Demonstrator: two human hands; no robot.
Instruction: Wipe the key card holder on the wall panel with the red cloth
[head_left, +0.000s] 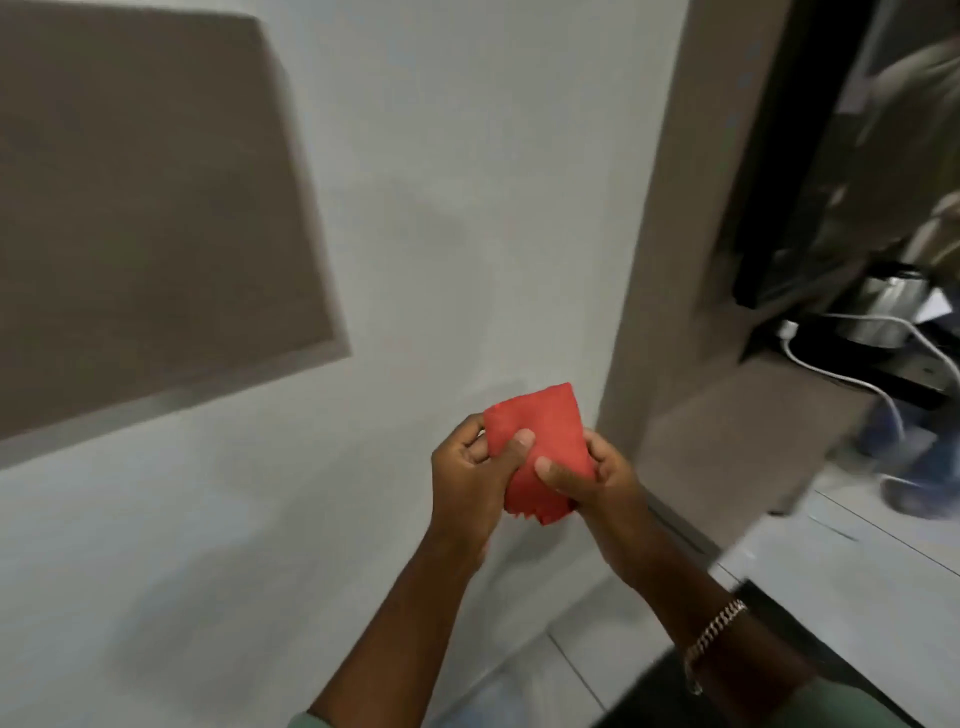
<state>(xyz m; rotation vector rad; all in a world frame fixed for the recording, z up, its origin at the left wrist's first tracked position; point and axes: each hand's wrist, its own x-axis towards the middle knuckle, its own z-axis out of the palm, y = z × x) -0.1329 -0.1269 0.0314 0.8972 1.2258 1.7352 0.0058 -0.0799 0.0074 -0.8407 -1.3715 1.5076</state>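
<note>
A folded red cloth (545, 441) is held in front of a pale wall, low in the middle of the view. My left hand (470, 478) grips its left side with the thumb on top. My right hand (597, 483) grips its right side, thumb pressed on the cloth. A brown-grey wall panel (150, 208) fills the upper left, well above and left of my hands. No key card holder shows on it in this blurred view.
A brown column and cabinet (691, 312) stand to the right. Beyond it sit a metal kettle (883, 312) and a white cable (852, 379). Another person's legs (919, 467) are at the far right, on the light tiled floor (831, 597).
</note>
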